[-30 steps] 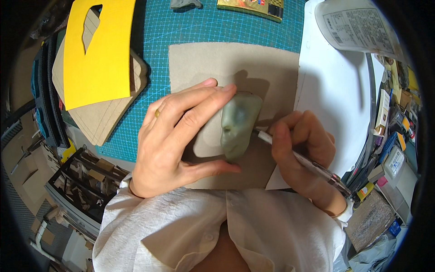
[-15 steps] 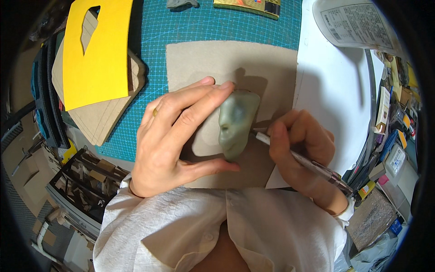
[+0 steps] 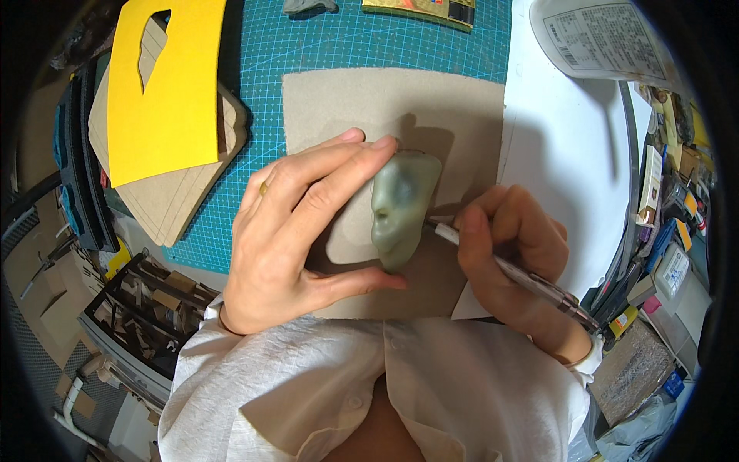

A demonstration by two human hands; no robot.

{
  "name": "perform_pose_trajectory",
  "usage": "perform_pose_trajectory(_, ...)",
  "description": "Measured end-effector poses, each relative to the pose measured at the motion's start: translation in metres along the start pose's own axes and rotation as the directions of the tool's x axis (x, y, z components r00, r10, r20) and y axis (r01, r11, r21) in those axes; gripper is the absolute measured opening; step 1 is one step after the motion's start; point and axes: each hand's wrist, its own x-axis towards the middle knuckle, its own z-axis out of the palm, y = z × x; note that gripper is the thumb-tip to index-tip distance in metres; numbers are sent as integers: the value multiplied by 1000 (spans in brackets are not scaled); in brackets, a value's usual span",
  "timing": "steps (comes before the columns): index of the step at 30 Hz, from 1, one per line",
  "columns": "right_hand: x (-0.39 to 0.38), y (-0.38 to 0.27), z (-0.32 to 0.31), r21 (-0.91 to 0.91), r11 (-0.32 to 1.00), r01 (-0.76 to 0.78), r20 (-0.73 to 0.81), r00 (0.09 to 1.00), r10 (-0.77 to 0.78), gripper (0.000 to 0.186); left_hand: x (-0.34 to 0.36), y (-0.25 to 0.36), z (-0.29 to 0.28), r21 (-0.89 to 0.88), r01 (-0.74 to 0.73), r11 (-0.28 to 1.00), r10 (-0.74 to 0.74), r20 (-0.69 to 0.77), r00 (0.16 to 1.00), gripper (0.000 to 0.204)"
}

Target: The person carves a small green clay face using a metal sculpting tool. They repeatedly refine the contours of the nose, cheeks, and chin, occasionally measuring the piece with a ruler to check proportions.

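My left hand (image 3: pixel 296 231) grips a grey-green clay piece (image 3: pixel 400 206) shaped like a small face, held between thumb and fingers over a grey cardboard sheet (image 3: pixel 362 100). My right hand (image 3: pixel 512 258) holds a thin pen-like modelling tool (image 3: pixel 531 281), with its white tip touching the right side of the clay. The cardboard lies on a teal cutting mat (image 3: pixel 323 42).
A yellow card with a cut-out (image 3: pixel 165 85) lies on stacked cardboard pieces (image 3: pixel 165 196) at the left. White paper (image 3: pixel 562 146) and a printed plastic bag (image 3: pixel 596 38) are at the right. A cluttered shelf of small items (image 3: pixel 666 223) lines the right edge; a crate (image 3: pixel 138 308) sits lower left.
The clay piece and both hands have shifted slightly; the tool tip stays against the clay's right side.
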Motion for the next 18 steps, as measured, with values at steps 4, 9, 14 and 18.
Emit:
perform_pose_trajectory(4, 0, 0, -2, -35, 999, 32, 36, 999, -31, 31, -1, -1, 0, -5, 1, 1000, -1, -1, 1000, 108)
perform_pose_trajectory(9, -1, 1, 0, -10, 1000, -3, 13, 1000, 3, 31, -1, -1, 0, 4, 9, 1000, -9, 2, 1000, 108)
perform_pose_trajectory(14, -1, -1, -1, -20, 1000, -6, 13, 1000, 6, 31, 0, 0, 0, 2, 8, 1000, -8, -1, 1000, 108)
perform_pose_trajectory(18, -1, -2, -1, 32, 998, -60, -16, 998, 60, 31, -3, -2, 2, -18, 15, 1000, -15, -11, 1000, 107)
